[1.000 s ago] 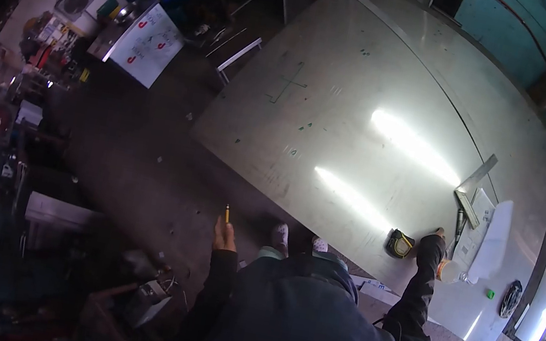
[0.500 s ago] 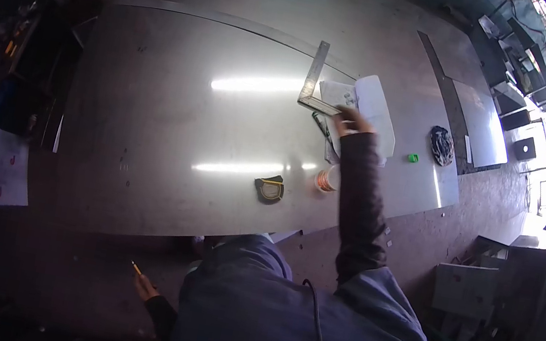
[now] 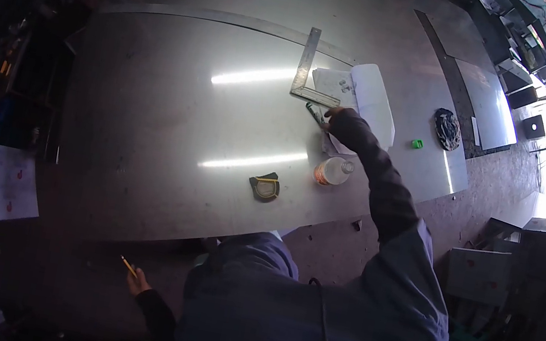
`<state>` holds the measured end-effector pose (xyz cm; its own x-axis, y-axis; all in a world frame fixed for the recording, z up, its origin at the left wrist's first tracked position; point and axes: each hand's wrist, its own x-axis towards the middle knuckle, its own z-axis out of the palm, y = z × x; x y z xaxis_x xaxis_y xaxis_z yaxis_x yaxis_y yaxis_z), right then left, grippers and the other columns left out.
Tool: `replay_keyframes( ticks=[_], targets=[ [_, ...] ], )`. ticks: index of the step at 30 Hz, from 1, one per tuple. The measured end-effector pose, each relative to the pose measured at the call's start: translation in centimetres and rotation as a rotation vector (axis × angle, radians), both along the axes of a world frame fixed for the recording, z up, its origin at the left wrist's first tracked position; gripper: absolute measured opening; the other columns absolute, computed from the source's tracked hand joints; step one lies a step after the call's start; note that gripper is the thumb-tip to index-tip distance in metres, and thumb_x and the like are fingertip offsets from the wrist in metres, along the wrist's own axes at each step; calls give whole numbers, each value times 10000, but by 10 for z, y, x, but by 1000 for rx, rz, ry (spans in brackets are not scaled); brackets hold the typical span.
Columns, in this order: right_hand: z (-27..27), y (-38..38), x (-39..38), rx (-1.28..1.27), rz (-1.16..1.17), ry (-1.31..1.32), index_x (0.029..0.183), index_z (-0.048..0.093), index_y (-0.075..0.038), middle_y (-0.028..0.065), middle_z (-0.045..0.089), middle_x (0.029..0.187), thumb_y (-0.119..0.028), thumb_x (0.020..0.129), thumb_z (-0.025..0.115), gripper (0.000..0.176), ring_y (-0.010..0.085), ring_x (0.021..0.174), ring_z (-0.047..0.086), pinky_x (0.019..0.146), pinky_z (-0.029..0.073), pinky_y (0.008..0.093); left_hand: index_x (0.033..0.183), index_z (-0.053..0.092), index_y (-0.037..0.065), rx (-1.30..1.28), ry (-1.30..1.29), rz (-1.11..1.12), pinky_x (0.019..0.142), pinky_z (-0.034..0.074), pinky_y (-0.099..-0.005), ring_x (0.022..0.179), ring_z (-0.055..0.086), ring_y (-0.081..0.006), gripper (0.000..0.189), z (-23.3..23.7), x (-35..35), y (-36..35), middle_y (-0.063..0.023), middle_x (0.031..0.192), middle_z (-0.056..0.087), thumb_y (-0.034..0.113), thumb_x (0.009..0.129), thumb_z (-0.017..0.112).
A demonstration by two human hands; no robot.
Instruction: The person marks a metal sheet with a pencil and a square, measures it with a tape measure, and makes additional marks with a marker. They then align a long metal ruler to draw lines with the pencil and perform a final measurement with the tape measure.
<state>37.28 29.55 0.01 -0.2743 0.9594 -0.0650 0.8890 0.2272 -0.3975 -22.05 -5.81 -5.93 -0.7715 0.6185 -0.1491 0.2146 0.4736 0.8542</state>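
Observation:
A yellow pencil (image 3: 129, 266) is held in my left hand (image 3: 138, 282), low at the left, below the front edge of the metal table (image 3: 139, 183). My right hand (image 3: 333, 117) reaches over the table to a dark green pen-like item (image 3: 315, 114); its fingers are partly hidden by the sleeve, so its grip is unclear. Just beyond that hand lies a metal square (image 3: 306, 67), flat on the sheet, its short arm beside an open notebook (image 3: 373, 100).
A tape measure (image 3: 264, 186) and a clear bottle (image 3: 333, 172) are near the front edge. Farther right are a green cap (image 3: 417, 144) and a dark crumpled bundle (image 3: 447, 129). A long metal strip (image 3: 227, 18) lies across the back.
My right hand has come off the metal square and moved left and nearer, to the green item beside the notebook. My left hand still holds the pencil.

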Motion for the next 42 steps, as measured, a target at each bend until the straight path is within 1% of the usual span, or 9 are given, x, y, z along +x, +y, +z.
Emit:
replay_keyframes(
  ticks=[12, 14, 17, 20, 31, 34, 36, 38, 42],
  targets=[
    [-13, 46, -54, -216, 65, -363, 837, 601, 4, 202, 625, 775, -295, 759, 621, 309, 350, 773, 627, 679, 486, 445, 1191, 505, -28, -188, 117, 95, 960, 373, -337, 1098, 514, -236, 443, -26, -5, -60, -143, 1154, 558, 207, 849, 664],
    [-3, 47, -54, -51, 153, -155, 924, 580, 7, 196, 632, 781, -296, 766, 594, 342, 348, 778, 632, 689, 493, 434, 1188, 507, -30, -185, 140, 107, 954, 376, -339, 1086, 515, -235, 449, -45, -14, -76, -148, 1145, 559, 209, 844, 671],
    [-87, 100, -29, 195, 194, -344, 1038, 532, 22, 195, 636, 810, -306, 779, 575, 420, 340, 778, 636, 704, 499, 420, 1184, 510, -32, -131, 99, 112, 945, 381, -344, 1056, 522, -234, 455, -50, -22, -87, -141, 1121, 562, 210, 837, 680],
    [-12, 85, -48, -34, -198, -273, 1109, 491, 24, 198, 633, 838, -296, 804, 567, 448, 330, 775, 640, 689, 510, 398, 1184, 511, -32, -171, 195, 101, 938, 386, -346, 1047, 523, -237, 452, -39, -19, -83, -134, 1102, 565, 200, 836, 682],
    [-41, 94, -38, 268, 151, -460, 915, 534, 19, 176, 622, 720, -247, 822, 569, 284, 295, 651, 639, 550, 504, 384, 1195, 510, -32, -204, 170, 53, 945, 386, -341, 1057, 528, -236, 460, -24, -21, -71, -127, 1130, 565, 192, 832, 682],
    [-20, 94, -43, 226, 157, -304, 906, 528, 27, 183, 612, 717, -235, 795, 624, 300, 312, 660, 627, 594, 502, 393, 1202, 509, -28, -107, 144, 5, 947, 381, -339, 1063, 524, -238, 451, -35, -26, -74, -129, 1140, 561, 172, 834, 675],
    [18, 92, -42, 74, 59, 141, 969, 527, 26, 207, 619, 795, -227, 735, 690, 382, 346, 759, 625, 676, 493, 384, 1203, 509, -27, -112, 103, 9, 945, 379, -336, 1062, 522, -234, 449, -44, -27, -73, -128, 1137, 561, 168, 835, 674],
    [34, 93, -22, 65, -90, 357, 1160, 503, -22, 223, 617, 932, -181, 671, 726, 561, 314, 897, 627, 762, 474, 355, 1204, 509, -27, -118, 63, 28, 944, 378, -334, 1061, 519, -229, 446, -48, -27, -76, -128, 1133, 561, 164, 835, 672],
    [107, 67, 37, 190, -113, 52, 1133, 577, -76, 185, 623, 950, -80, 667, 680, 477, 316, 927, 619, 815, 484, 352, 1203, 509, -28, -90, 52, -16, 942, 376, -326, 1060, 516, -220, 435, -50, -25, -69, -126, 1128, 561, 152, 838, 665]
  ],
)
